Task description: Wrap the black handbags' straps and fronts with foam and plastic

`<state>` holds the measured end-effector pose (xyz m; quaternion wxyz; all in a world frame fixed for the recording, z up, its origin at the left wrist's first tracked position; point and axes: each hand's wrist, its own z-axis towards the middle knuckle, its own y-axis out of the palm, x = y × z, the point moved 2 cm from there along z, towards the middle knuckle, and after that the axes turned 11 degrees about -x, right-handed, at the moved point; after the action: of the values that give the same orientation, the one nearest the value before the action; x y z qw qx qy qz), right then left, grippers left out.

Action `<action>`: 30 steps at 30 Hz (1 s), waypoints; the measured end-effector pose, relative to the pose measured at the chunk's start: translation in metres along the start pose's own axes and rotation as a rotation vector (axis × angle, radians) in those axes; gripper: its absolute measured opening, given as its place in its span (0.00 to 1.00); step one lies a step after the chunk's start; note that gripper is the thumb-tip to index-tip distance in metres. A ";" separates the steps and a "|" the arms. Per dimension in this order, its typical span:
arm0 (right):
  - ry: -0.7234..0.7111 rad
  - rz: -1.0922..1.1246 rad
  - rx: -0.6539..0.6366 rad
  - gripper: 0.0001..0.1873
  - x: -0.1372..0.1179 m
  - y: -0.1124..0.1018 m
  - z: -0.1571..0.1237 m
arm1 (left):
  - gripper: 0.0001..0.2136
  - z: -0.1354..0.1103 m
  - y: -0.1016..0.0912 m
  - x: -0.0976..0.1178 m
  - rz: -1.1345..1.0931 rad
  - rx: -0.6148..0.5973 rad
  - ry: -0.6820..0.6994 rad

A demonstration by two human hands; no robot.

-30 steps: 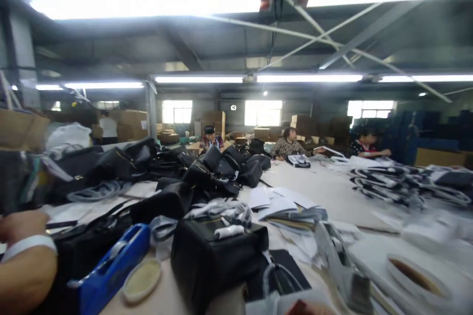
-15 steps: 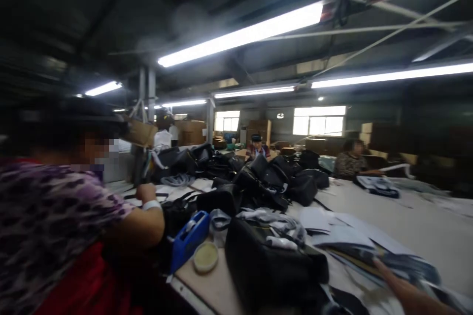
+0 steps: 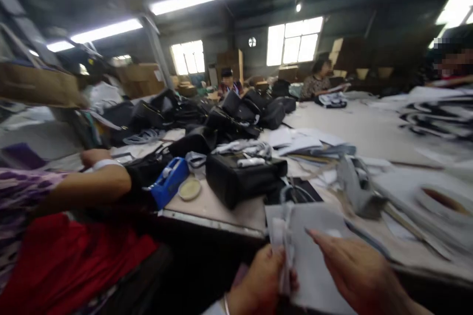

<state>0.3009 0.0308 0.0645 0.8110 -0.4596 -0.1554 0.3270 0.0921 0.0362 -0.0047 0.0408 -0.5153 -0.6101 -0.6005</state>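
At the bottom of the view my left hand (image 3: 260,280) pinches the left edge of a grey-white paper packet (image 3: 314,251) with a folded strip along it. My right hand (image 3: 354,270) lies over the packet's right side, fingers stretched and pointing left across it. The packet hangs over the near edge of the work table (image 3: 221,206). Just beyond it stands a black bag (image 3: 240,179) with white rolled items on top.
A co-worker's arm (image 3: 84,187) with a white wristband reaches in from the left, next to a blue tape dispenser (image 3: 168,188) and a small round dish (image 3: 189,188). Piles of black bags (image 3: 236,110), stacked papers (image 3: 306,142) and tape rolls (image 3: 439,197) cover the table. People sit at the far end.
The view has swung down and right. Both my hands and the paper packet have come into view at the bottom; the co-worker on the left now shows only as arm and torso.
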 end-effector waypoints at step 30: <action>0.068 -0.173 -0.822 0.11 0.021 0.013 0.058 | 0.27 0.001 0.005 0.011 0.024 0.002 -0.059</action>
<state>0.2793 0.0863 0.0833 0.5894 -0.7407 -0.2840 0.1530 0.0910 0.0423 0.0060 0.0304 -0.5400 -0.6053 -0.5840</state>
